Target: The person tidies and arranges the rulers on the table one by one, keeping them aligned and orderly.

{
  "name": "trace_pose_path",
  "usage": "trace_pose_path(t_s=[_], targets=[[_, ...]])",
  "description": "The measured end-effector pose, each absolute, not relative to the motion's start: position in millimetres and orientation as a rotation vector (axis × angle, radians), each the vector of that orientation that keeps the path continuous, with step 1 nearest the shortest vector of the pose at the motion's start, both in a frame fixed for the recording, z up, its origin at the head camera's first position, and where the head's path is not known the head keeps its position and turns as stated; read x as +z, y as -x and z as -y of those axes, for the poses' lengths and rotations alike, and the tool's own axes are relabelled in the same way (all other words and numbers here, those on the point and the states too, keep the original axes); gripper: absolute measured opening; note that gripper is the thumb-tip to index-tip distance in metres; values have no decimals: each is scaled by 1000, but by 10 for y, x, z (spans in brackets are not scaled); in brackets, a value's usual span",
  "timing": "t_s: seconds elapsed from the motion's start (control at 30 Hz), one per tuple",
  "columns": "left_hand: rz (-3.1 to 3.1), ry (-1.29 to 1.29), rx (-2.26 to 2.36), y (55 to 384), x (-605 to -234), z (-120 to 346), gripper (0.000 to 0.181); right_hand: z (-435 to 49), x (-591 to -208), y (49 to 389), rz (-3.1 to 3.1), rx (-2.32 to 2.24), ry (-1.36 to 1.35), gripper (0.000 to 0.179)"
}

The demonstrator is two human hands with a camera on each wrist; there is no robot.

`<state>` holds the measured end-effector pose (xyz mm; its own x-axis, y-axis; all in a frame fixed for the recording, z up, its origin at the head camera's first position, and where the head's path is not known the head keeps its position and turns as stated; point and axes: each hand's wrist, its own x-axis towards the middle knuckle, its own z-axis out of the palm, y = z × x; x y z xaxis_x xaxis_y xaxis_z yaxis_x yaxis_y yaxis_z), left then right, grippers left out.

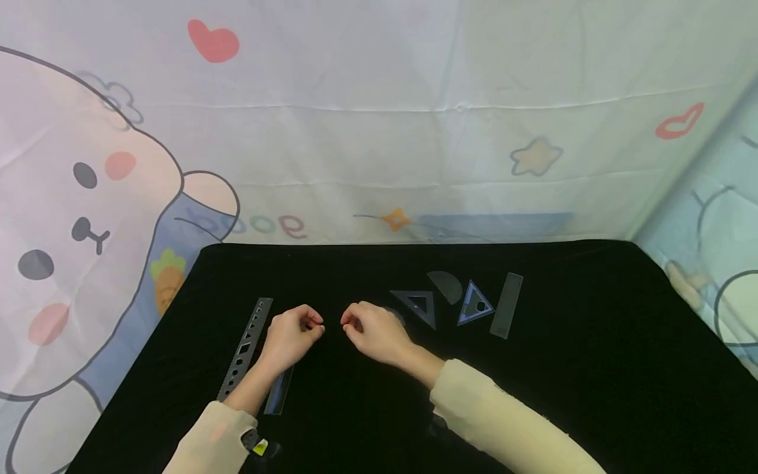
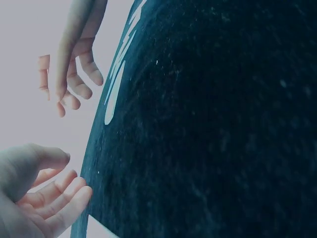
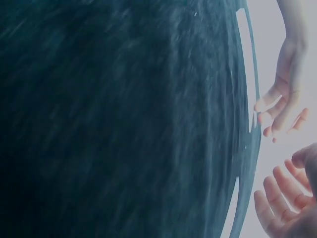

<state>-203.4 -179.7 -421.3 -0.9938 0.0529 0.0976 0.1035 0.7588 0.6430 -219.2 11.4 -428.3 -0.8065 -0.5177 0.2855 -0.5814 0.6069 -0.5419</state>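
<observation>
A pale backdrop (image 1: 379, 145) printed with hearts, a star and a large cartoon animal fills the far side behind a black-covered table (image 1: 562, 395). A person's cream sleeves (image 1: 503, 421) reach in from the near side. The left hand (image 1: 291, 337) and the right hand (image 1: 379, 334) hover above the cloth, close together but apart, fingers loosely curled and parted from the thumbs, both palms free.

Beside the left hand, a long ruler (image 1: 243, 352) with a row of cut-out shapes slants along the table's left part. Just right of it lies a narrower ruler (image 1: 279, 392), its far part hidden under the left wrist. A wide clear ruler (image 1: 506, 306) lies farthest right in the group beyond the right hand. To its left rest a clear set square (image 1: 429, 311), nearest that hand among the triangles, then a blue-edged triangle (image 1: 470, 309) just beside the wide ruler. A half-round protractor (image 1: 447, 286) lies between and slightly farther back. A small rounded clear piece (image 1: 395, 315) shows partly behind the right hand.
</observation>
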Motion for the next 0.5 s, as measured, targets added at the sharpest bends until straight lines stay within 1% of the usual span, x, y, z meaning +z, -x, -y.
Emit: trace_pose_path(t_s=[0.27, 0.5], targets=[[2842, 206, -1147, 2090, -4221, 1658, 9, -422, -4253, 2242, 2734, 854, -912, 10], [2847, 252, -1129, 2151, -4207, 1504, 8, -724, -4251, 2319, 2723, 777, -857, 12]])
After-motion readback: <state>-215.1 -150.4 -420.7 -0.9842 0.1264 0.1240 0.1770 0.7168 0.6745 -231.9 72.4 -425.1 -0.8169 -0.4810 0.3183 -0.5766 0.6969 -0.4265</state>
